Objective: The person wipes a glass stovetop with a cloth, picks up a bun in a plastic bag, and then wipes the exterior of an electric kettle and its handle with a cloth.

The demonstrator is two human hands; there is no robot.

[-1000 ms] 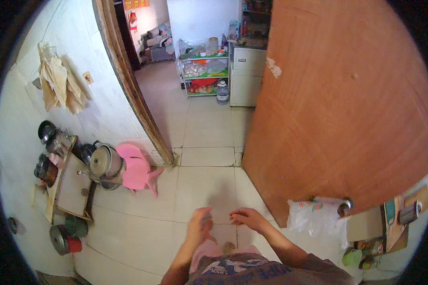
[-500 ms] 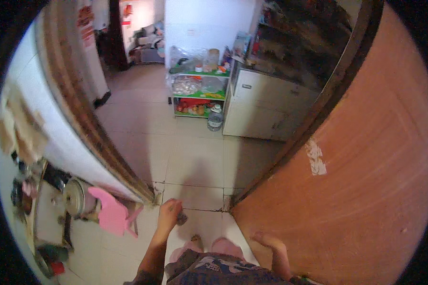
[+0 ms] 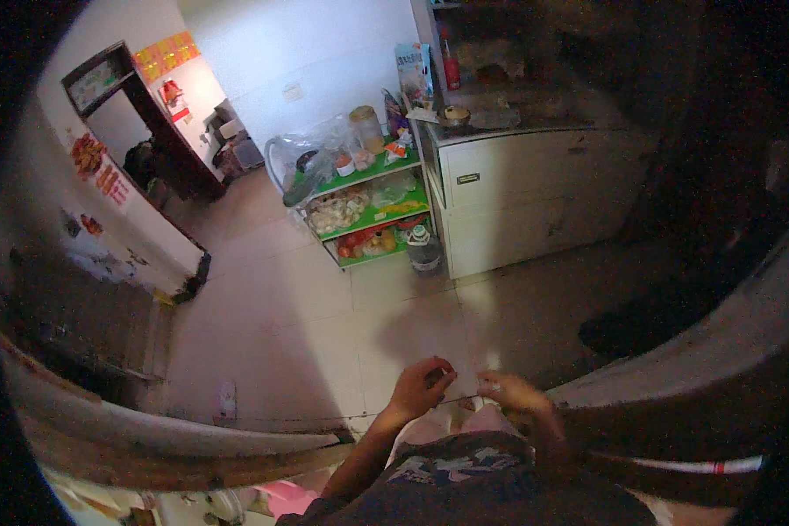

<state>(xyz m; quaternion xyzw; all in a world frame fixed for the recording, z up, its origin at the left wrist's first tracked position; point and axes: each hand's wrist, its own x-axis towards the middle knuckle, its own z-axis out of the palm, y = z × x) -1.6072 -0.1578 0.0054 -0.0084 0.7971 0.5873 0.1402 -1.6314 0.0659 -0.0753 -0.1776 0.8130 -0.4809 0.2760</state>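
Observation:
My left hand (image 3: 421,387) is in front of my body at the lower middle, its fingers curled in a ring. A small dark shape shows inside the curl, too unclear to name. Just to its right is my right hand (image 3: 515,394), fingers loosely bent and a little apart, with nothing visible in them. The two hands do not touch each other. Ahead of them stands a shelf rack (image 3: 331,230) with green shelves, holding plastic bags, a jar (image 3: 366,129) and bagged produce. A large clear water jug (image 3: 423,250) sits on the floor beside it.
Right of the rack is a white cabinet (image 3: 508,206) with a dark cluttered top. A dark doorway (image 3: 162,145) opens at the far left. The door frame (image 3: 237,443) runs across the lower left, and a pink plastic piece (image 3: 285,498) shows behind it. The tiled floor (image 3: 324,298) is partly shaded.
I have moved forward into the doorway and my view has turned, so the rack and cabinet look nearer. My hands have come up closer together. The orange-brown door has left view.

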